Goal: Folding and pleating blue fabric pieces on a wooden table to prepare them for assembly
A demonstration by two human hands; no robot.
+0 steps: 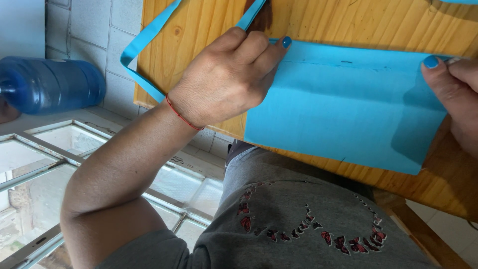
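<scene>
Blue paper sheet (343, 107) lies flat on wooden table (348, 20), near edge overhanging lap. Left hand (224, 79) w/ curled fingers presses its top-left corner; right hand (455, 94) pinches right edge. Blue strip (149, 37) loops beyond, off table edge. Water jug (47, 84) far left.

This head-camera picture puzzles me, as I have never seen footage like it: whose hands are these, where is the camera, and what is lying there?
The camera sits on a person's head and looks down, so both hands are that person's own, and you also see their grey top with small butterfly shapes. The left hand, with a thin red string bracelet at the wrist, presses on the left edge of a flat bright blue sheet, perhaps foam or paper. The right hand holds the sheet's right edge. The sheet lies on a varnished wooden table. A narrow blue strip of the same material loops off to the left. Beyond the table stand a large blue plastic water bottle and a metal-framed window.
</scene>
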